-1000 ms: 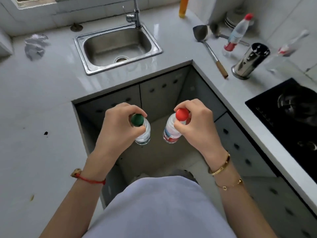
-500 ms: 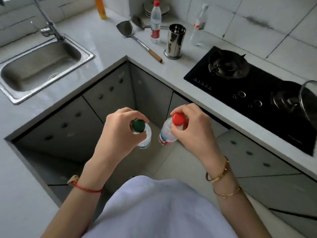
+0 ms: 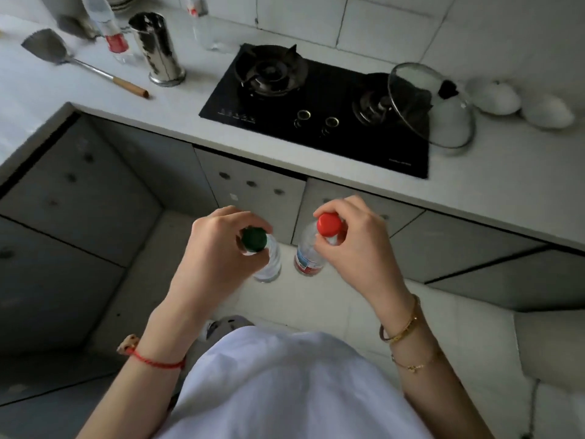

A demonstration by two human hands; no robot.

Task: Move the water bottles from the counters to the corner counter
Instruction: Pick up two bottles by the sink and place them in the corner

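Pinching at the necks: left hand (image 3: pixel 218 248) fingers (image 3: pixel 221 217) clamped under green-capped bottle (image 3: pixel 266 258); right hand (image 3: pixel 357 248) clamped on red-capped bottle (image 3: pixel 311 248). Both hang upright over the floor, probably for carrying. Corner table (image 3: pixel 95 90) already holds a bottle (image 3: pixel 110 33).

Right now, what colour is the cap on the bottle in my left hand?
Dark green, on the clear plastic water bottle in the left hand; head view.

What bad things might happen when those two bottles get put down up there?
The left hand and right hand pinch the green-capped bottle and red-capped bottle near the caps, so either might slip. The corner counter looks crowded: the steel cup or standing bottles might get knocked.
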